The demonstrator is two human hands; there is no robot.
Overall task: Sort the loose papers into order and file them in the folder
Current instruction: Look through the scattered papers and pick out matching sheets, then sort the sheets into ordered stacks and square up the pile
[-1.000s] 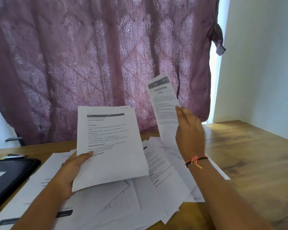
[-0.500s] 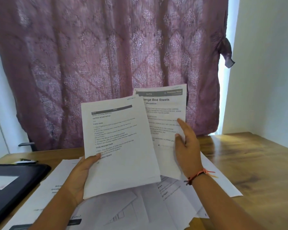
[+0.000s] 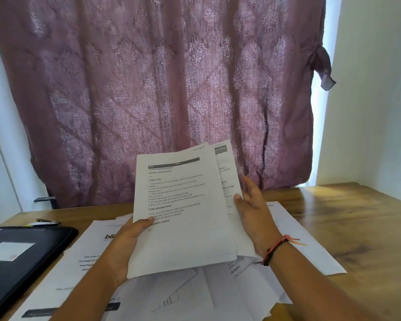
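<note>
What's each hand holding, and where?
Left hand pinches the front sheet at its lower left edge; right hand holds the rear sheet by its right edge.

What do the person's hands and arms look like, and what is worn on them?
Both forearms are bare, with no sleeves in view. The right hand has a thin cord bracelet at its wrist, coral-pink and black strands with loose ends sticking out. The left hand shows no bracelet, and I see no rings or watch on either.
</note>
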